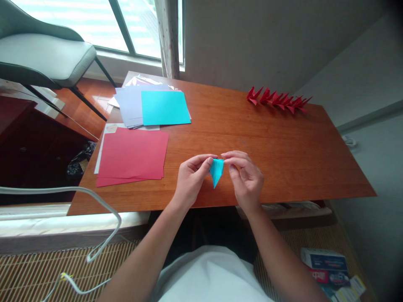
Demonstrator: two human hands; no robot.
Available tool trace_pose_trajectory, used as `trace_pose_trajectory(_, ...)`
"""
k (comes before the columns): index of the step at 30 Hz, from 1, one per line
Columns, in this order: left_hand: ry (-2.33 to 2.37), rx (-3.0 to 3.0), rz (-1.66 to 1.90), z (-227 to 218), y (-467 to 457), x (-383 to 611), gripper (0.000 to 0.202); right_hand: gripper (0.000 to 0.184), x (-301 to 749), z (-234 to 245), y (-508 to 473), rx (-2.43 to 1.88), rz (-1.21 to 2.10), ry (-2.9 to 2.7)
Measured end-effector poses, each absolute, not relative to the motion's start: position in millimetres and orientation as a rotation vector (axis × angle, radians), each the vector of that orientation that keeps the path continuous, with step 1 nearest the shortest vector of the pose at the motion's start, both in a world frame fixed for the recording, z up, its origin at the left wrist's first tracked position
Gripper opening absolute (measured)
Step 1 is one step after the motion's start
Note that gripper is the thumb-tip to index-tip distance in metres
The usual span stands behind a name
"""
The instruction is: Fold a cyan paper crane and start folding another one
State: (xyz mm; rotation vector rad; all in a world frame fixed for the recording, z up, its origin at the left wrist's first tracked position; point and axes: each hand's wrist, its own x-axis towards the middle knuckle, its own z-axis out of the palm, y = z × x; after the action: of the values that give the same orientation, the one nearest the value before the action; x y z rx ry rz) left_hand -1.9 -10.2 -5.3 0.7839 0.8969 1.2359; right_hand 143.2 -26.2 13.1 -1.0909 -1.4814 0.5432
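Near edge of table: left hand pinches folded blue paper. Right hand: fingers curled at its upper corner; cannot tell whether gripping. Red sheets by left edge. Red folded figures near far right corner.

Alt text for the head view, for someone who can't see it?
A person's left hand pinches a small folded turquoise paper, point down, above a wooden table, the right hand at its upper corner. Red sheets lie left, with a turquoise sheet atop pale sheets beyond; a row of red folded figures sits at far right.
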Motion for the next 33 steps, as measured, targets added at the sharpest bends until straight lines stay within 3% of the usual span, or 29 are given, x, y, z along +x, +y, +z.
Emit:
trace_pose_trajectory(8,0.984,0.883,1.348,-2.8,-11.3,-1.1,0.021,0.015,139.7,9.4,-25.3,-1.291,0.811,-1.360)
trace_pose_trajectory(16,0.941,0.968,1.349,-1.3,-13.4,-0.9,0.018,0.006,142.1,14.9,-26.1,-1.241,0.743,-1.365)
trace_pose_trajectory(33,0.807,0.908,1.231,-4.0,-13.0,-2.9,0.022,0.008,145.5,15.5,-27.8,-1.254,0.671,-1.410)
